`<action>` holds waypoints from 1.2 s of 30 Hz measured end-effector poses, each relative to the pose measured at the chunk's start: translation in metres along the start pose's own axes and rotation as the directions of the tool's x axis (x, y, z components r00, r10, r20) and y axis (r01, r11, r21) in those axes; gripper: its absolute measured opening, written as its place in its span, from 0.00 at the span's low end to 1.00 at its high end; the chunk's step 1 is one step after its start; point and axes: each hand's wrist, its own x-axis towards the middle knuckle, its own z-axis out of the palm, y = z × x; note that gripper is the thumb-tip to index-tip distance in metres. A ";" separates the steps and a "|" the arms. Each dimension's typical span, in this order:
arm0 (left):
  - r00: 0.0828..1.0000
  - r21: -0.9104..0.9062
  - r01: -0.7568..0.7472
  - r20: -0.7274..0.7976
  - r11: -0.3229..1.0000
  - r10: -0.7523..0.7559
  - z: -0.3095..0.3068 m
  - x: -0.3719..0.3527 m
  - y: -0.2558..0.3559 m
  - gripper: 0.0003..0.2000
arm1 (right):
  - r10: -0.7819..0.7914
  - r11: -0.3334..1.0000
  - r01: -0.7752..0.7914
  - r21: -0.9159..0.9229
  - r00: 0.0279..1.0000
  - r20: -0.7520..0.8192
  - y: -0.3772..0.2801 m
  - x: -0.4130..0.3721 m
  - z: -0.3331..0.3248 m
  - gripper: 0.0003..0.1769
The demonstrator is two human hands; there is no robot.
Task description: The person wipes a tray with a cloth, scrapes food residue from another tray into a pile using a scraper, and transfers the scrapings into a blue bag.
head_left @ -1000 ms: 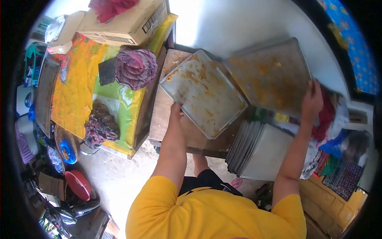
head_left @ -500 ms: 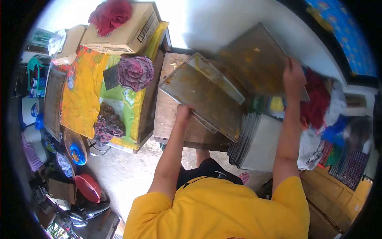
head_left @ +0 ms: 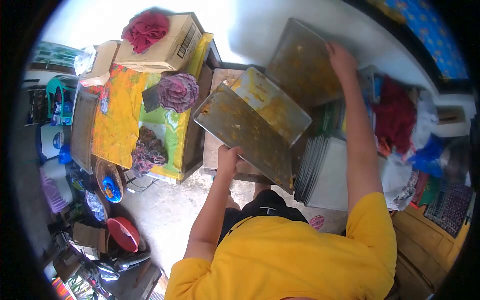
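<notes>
L hand (head_left: 230, 160) was clamped on the near tray (head_left: 245, 132), gripping its near long edge, approx mid-span. Tray was tilted, brown/yellow residue all over the face in view, lower R corner just beside the stack of trays (head_left: 327, 172). R hand (head_left: 342, 62) had the far tray (head_left: 302, 62) by its R edge, arm stretched out fwd. That tray stood tilted up near the wall (head_left: 247, 37), also stained; can't tell if it touched.

Between the 2: middle tray (head_left: 280, 107), yellow smears, partly hidden behind the near tray, over the wooden counter (head_left: 214, 155). Can't tell if it sat flat.

R of the counter: stack, edges lined up, top face mostly clean. Past it, dark red cloth (head_left: 395, 115) + misc bags.

L side: 2nd counter (head_left: 199, 107) w/ yellow cover (head_left: 117, 122), purple cloth (head_left: 178, 92), dark patterned cloth (head_left: 149, 152), cardboard box (head_left: 160, 56) w/ maroon cloth (head_left: 146, 31) on top. Red basin (head_left: 123, 234) farther out, lower L.
</notes>
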 end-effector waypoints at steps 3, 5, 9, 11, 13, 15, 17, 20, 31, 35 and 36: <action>0.999 0.040 -0.045 0.026 0.998 0.044 -0.007 -0.006 0.000 0.11 | 0.018 1.000 -0.017 -0.026 0.999 0.041 0.001 0.014 0.010 0.17; 0.995 0.052 -0.096 0.041 0.994 0.094 -0.010 -0.010 -0.001 0.10 | 0.024 0.997 -0.020 -0.073 0.999 0.047 0.003 0.016 0.014 0.17; 0.981 0.127 -0.187 0.071 0.974 0.179 -0.017 -0.018 -0.001 0.09 | -0.011 0.992 0.004 -0.129 0.998 -0.054 0.011 0.012 0.022 0.19; 0.977 0.161 -0.206 0.085 0.965 0.194 -0.018 -0.023 0.004 0.08 | -0.013 0.999 0.008 -0.041 0.995 -0.103 0.018 0.008 0.023 0.20; 0.976 0.179 -0.211 0.097 0.961 0.196 -0.019 -0.031 0.012 0.08 | -0.006 0.999 0.011 0.033 0.989 -0.149 0.023 0.006 0.018 0.22; 0.970 0.181 -0.234 0.103 0.955 0.219 -0.024 -0.033 0.017 0.07 | 0.007 0.995 0.011 0.095 0.982 -0.189 0.021 0.000 0.010 0.23; 0.963 0.169 -0.264 0.108 0.950 0.248 -0.029 -0.034 0.023 0.07 | -0.026 0.990 0.070 0.122 0.942 -0.334 0.012 -0.016 -0.001 0.25; 0.960 0.171 -0.279 0.085 0.945 0.268 -0.029 -0.050 0.049 0.07 | -0.035 0.994 0.075 0.085 0.916 -0.399 -0.008 -0.064 -0.005 0.27; 0.933 0.036 -0.358 0.053 0.933 0.356 -0.069 -0.060 0.085 0.13 | 0.006 -0.275 -0.958 0.084 0.086 0.996 -0.038 -0.326 0.203 0.36; 0.894 0.103 -0.442 0.123 0.891 0.430 -0.095 -0.062 0.063 0.10 | -0.074 -0.494 -0.860 0.130 0.191 0.979 -0.113 -0.323 0.143 0.39; 0.892 0.006 -0.440 0.118 0.898 0.436 -0.099 -0.073 0.062 0.10 | -0.100 -0.530 -0.830 0.175 0.266 0.959 -0.123 -0.321 0.143 0.37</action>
